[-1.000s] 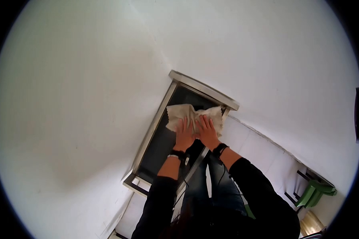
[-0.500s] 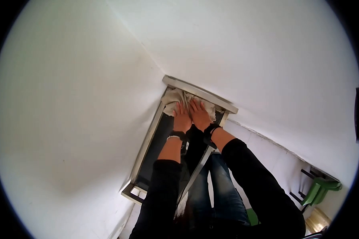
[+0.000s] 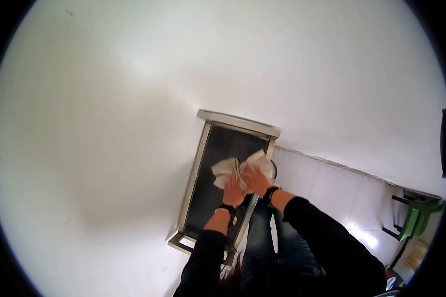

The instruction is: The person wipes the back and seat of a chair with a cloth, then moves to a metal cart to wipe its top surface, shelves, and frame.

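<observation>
A beige cloth [image 3: 225,171] lies bunched on the black top of a narrow table [image 3: 230,141] with a pale metal frame. My left hand [image 3: 234,193] presses on the near left part of the cloth, fingers stretched out. Beside it, my right hand [image 3: 257,181] lies on the cloth's right part near the table's right edge, its fingers extended and partly apart. Both palms face down, and the cloth beneath them is hidden. Dark bands circle both wrists.
White walls meet the table's left side and far end. A raised metal rail [image 3: 238,122] crosses the far end. At the right, a green stool [image 3: 415,220] with dark legs stands by the wall on the pale tiled floor [image 3: 332,185]. My legs are close to the table's right side.
Both hands have drawn the cloth from the far end of the table toward me and to the right. The dark surface by the far rail is now uncovered. The camera view has shifted.
</observation>
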Available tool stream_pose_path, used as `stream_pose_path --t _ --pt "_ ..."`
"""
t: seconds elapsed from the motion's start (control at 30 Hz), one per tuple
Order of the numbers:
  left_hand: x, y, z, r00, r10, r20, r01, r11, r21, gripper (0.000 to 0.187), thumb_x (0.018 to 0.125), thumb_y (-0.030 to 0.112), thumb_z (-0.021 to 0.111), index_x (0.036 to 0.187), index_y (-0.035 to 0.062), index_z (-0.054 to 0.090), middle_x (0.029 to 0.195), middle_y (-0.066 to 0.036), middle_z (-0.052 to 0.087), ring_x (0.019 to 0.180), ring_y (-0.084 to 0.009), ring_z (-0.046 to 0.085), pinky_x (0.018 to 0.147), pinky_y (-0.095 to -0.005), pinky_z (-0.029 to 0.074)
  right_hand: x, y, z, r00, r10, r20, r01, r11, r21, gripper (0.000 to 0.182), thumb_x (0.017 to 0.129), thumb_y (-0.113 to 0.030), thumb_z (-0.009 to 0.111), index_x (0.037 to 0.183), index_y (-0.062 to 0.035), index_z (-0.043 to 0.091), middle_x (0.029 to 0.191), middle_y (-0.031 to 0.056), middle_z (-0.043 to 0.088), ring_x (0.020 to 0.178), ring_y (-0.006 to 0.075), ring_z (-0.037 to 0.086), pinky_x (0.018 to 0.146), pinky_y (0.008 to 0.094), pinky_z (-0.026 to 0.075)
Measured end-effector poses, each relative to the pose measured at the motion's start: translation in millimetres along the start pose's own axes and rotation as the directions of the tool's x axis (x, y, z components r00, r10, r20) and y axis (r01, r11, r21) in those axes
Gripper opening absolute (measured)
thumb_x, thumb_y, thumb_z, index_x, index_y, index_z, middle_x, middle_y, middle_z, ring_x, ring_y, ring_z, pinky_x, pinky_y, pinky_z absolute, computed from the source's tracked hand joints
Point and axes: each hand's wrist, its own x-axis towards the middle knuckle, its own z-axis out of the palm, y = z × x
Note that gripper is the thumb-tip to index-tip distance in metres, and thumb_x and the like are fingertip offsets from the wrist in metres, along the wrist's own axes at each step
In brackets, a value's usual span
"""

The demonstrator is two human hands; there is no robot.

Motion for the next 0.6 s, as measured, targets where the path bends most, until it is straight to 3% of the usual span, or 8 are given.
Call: stream_pose_path --t 0.13,0.3,0.37,0.43,0.47,0.5,0.57,0.6 --pt "-46 22 15 0.989 -0.012 0.148 0.009 1.0 0.018 0.069 0.07 0.026 0.053 0.126 0.0021 0.02 0.133 -0.016 0.01 0.122 -0.0339 0.009 0.091 -0.0522 0.022 -55 -28 -2 0.999 -0.033 0.033 0.037 0.989 -0.141 0.053 0.071 -0.033 0.052 0.117 -0.0105 0.04 0.122 0.0074 0.036 0.12 0.0234 0.022 0.093 0.0443 0.021" --pt "-79 28 56 0.935 -0.041 0.353 0.041 0.999 0.007 0.058 0.076 0.02 0.044 0.125 0.0014 0.021 0.133 -0.016 0.01 0.123 -0.032 0.008 0.092 -0.0529 0.02 -90 -48 8 0.956 -0.054 0.287 0.066 0.997 -0.032 0.049 0.074 -0.03 0.051 0.118 -0.0098 0.04 0.122 0.0084 0.036 0.122 0.0231 0.018 0.092 0.0448 0.022" --pt "-92 17 91 0.975 0.037 0.221 -0.015 0.995 -0.098 0.052 0.078 0.016 0.04 0.125 0.0026 0.022 0.133 -0.016 0.01 0.123 -0.0312 0.008 0.092 -0.0543 0.019 -102 -56 8 0.976 -0.088 0.198 0.105 0.991 -0.079 0.046 0.074 -0.029 0.052 0.114 -0.0083 0.044 0.118 0.01 0.039 0.119 0.0243 0.023 0.09 0.0461 0.024" --pt "-93 30 62 0.942 -0.077 0.326 0.114 0.989 -0.097 0.051 0.077 0.015 0.04 0.125 0.0044 0.023 0.133 -0.016 0.011 0.123 -0.0317 0.01 0.091 -0.0556 0.019 -94 -56 -23 0.978 -0.074 0.196 0.037 0.982 0.185 0.031 0.075 -0.019 0.049 0.103 -0.0051 0.051 0.115 0.012 0.042 0.112 0.0241 0.034 0.083 0.0424 0.034" --pt "-95 38 46 0.948 -0.1 0.302 0.134 0.987 -0.094 0.048 0.076 0.014 0.041 0.122 0.0047 0.029 0.131 -0.017 0.017 0.122 -0.0319 0.015 0.089 -0.0564 0.021 -90 -57 -33 0.961 0.039 0.273 -0.154 0.897 0.415 0.021 0.074 -0.016 0.048 0.091 -0.0049 0.055 0.105 0.0119 0.049 0.095 0.0246 0.046 0.074 0.0386 0.039" --pt "-93 36 43 0.948 -0.099 0.301 0.13 0.988 -0.087 0.048 0.076 0.014 0.041 0.122 0.0047 0.029 0.131 -0.017 0.017 0.122 -0.0319 0.015 0.089 -0.0564 0.021 -88 -57 -31 0.963 0.043 0.267 -0.156 0.895 0.418 0.021 0.074 -0.016 0.048 0.091 -0.0049 0.055 0.105 0.0119 0.049 0.095 0.0246 0.046 0.074 0.0386 0.039" --pt "-93 35 42 0.975 -0.117 0.19 0.115 0.993 0.023 0.044 0.074 0.013 0.042 0.117 0.0048 0.036 0.127 -0.017 0.027 0.118 -0.0321 0.023 0.087 -0.0566 0.024 -91 -58 -13 0.891 0.232 0.389 -0.442 0.639 0.629 0.019 0.078 -0.02 0.047 0.078 -0.0037 0.056 0.089 0.0139 0.054 0.075 0.0253 0.052 0.062 0.0386 0.041" --pt "-90 24 65 0.993 -0.118 -0.016 0.118 0.993 0.019 0.034 0.071 0.012 0.045 0.105 0.0049 0.048 0.114 -0.018 0.042 0.11 -0.033 0.034 0.086 -0.0497 0.029 -89 -56 1 0.89 0.235 0.392 -0.445 0.638 0.628 0.019 0.078 -0.02 0.047 0.078 -0.0037 0.056 0.089 0.0139 0.054 0.075 0.0253 0.052 0.062 0.0386 0.041"
